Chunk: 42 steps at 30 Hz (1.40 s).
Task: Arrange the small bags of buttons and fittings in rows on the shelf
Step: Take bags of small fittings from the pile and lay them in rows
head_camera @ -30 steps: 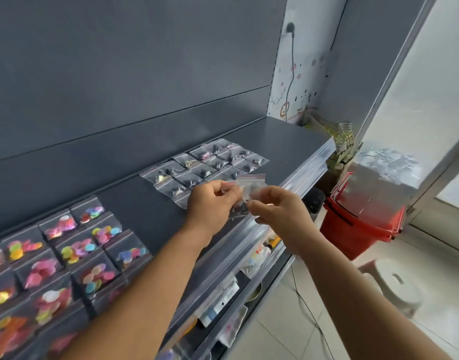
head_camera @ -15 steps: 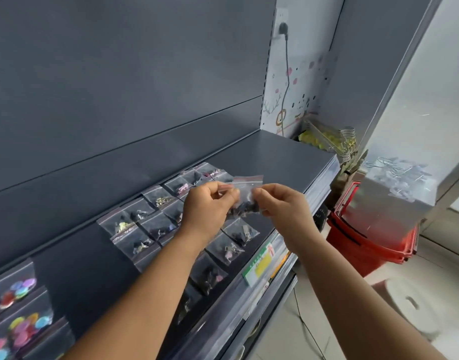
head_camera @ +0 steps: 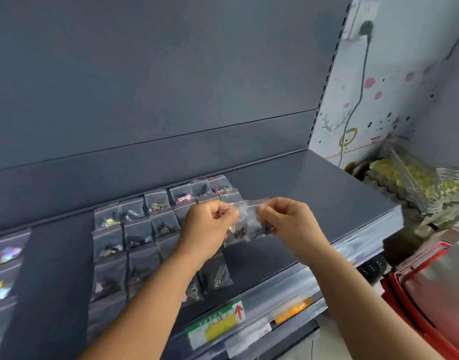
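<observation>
Buttons in bright colours sit bagged at the far left [head_camera: 5, 255], already lined up on the shelf [head_camera: 314, 201]. Next along, the block of fittings bags [head_camera: 135, 229] lies in neat rows from the back wall to the front lip. My left hand [head_camera: 206, 229] and right hand [head_camera: 290, 224] each pinch a top corner of one small clear bag [head_camera: 249, 224], held above the shelf at the block's right edge. I judge most of the work done; this bag is not yet placed, and bare shelf remains to the right.
</observation>
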Tool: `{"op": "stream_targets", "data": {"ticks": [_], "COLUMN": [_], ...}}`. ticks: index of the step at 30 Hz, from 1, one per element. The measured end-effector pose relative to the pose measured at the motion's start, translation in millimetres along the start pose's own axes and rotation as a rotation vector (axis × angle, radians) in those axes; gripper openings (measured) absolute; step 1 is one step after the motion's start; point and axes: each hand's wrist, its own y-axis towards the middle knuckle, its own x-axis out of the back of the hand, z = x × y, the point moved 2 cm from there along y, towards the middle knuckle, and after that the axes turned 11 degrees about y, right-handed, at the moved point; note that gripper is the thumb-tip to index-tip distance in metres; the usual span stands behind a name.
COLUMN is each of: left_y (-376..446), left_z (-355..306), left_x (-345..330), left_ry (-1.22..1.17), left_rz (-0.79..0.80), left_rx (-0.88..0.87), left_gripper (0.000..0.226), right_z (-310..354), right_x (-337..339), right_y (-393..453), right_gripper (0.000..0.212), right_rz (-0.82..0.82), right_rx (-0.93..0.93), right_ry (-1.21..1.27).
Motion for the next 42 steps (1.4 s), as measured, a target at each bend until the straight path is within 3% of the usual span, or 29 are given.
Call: {"op": "stream_targets", "data": {"ticks": [8,12,17,20,22,28,42], "left_y": [-27.2,-39.4,-43.8,-49.0,-55.2,-67.8,-72.9], "left_z": [-4.0,-8.7,-14.0,-11.4,-10.9,-8.5,-5.3], "left_x": [-24.2,-28.8,-35.6,-38.4,-38.1,-46.4,-49.2], "left_ry": [0.131,0.353,0.629,0.762,0.822,0.803,0.805], "left_rz": [-0.028,-0.071,-0.093,-0.139,-0.153,-0.009,-0.005], "left_rx": [0.150,0.152,0.124,0.097,0.070,-0.051,-0.053], "left_gripper": [0.007,0.008,0.022,0.047,0.048,0.035,0.033], "right_z": [-15.9,-25.3,-29.6,-28.7,-26.4,-29.9,-37.3], "right_x": [31.6,29.8,26.5,31.6,35.0,28.0,21.6], "right_y": [15.5,16.8,14.8,10.7,7.5,-4.3,-3.9], "right_gripper": [0.018,0.015,0.009,0.032,0.036,0.020,0.021], "right_rz": [0.286,0.385,0.372,0.326,0.354,0.558,0.607], "right_rx": [-0.079,-0.081,0.065,0.190,0.278,0.398,0.460], "right_ry": [-0.151,-0.265,-0.550,-0.645,-0.624,-0.679,-0.732]}}
